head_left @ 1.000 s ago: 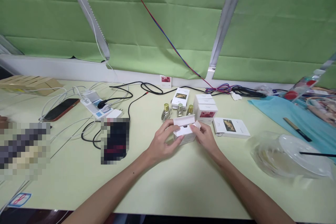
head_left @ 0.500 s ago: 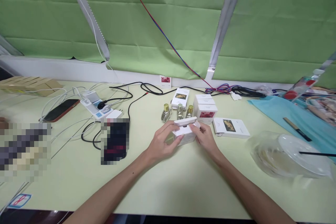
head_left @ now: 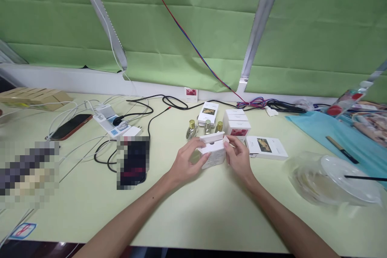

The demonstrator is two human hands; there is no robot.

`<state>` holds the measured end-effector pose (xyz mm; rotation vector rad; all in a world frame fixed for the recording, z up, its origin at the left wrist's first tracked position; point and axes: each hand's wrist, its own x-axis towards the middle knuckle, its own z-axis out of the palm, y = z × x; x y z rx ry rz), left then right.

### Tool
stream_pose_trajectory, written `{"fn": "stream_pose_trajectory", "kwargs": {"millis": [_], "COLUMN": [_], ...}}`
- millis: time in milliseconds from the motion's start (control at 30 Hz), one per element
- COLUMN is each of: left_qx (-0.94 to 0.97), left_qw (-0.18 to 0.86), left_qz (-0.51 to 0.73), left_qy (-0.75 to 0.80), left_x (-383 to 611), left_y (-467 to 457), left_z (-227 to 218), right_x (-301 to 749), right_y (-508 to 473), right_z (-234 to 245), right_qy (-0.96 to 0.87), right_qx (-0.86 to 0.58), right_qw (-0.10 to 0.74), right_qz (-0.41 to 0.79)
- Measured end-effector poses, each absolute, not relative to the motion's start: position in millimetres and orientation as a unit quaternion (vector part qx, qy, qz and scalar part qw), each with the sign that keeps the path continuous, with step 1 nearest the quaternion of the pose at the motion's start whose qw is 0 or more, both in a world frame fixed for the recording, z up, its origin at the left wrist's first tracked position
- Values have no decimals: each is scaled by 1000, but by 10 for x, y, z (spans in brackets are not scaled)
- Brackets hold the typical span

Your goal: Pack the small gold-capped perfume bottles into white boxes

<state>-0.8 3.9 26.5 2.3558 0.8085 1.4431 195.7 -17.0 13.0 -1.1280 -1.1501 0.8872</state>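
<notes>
Hands hold white box, right thumb shifted rightward

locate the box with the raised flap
In the head view, the box is slightly right of centre, between the left hand and right hand, in front of the small bottles.

Green sheeting, horizontally creased, spans the upper half of the frame. Two pale posts slant against it: left post at upper left, right post right of upper centre. White ledge along the sheeting's foot. Pale yellow-green surface fills the lower half. Light: soft; bottom edge of frame dark.
</notes>
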Motion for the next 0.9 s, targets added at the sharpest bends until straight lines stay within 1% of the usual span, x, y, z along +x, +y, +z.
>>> {"fn": "stream_pose_trajectory", "kwargs": {"millis": [400,900], "left_qx": [818,823], "left_qw": [117,123], "left_qz": [492,470], "left_qy": [275,294], "left_x": [6,-4], "left_y": [17,21], "left_z": [249,187], "right_x": [1946,1916], "right_y": [-182,-251], "right_z": [123,159], "right_qy": [-492,-504], "right_qx": [-456,-443], "right_qw": [618,650], "right_qz": [411,357]}}
